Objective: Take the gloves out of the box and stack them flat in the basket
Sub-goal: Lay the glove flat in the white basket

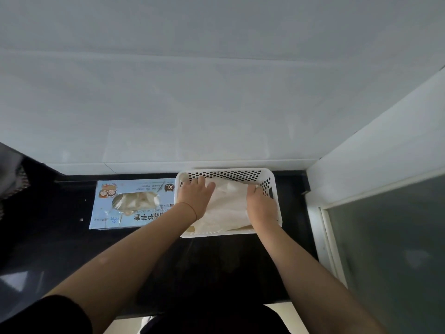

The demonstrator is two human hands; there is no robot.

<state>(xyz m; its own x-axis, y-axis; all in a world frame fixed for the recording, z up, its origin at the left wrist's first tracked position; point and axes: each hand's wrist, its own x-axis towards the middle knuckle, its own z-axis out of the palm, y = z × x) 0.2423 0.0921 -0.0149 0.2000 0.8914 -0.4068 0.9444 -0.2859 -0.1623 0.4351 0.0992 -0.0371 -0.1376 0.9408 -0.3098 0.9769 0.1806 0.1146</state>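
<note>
— Pictured at lower centre of the frame: white perforated basket (269, 183) on dark counter (72, 249), pale gloves (228, 208) lying inside, both hands in the basket.

— Left hand (195, 196)?

— Seen at the basket's upper left, fingers fairly straight, spread over the far edge of the gloves, apparently pressing down. Nothing curled round, by the look of it.

— And right hand (261, 208)?

— At the basket's right side, fingers bent downward at the gloves' far right corner; probably pinching that corner, though fingertips mostly hidden, so hard to say for certain.

— Box (115, 203)?

— Left of the basket, just beside it, pale blue, torn open on top, more gloves showing through the opening.

— Step in hand, judged from this?

— Flattening the top layer. Best done by smoothing from centre outward, holding one edge down while drawing the opposite corner taut, keeping edges square with the basket walls. Thin, limp material; likely to bunch or drag underlying layers if pushed sideways too hard.

— Remaining?

— Box not yet emptied, seemingly.
</note>
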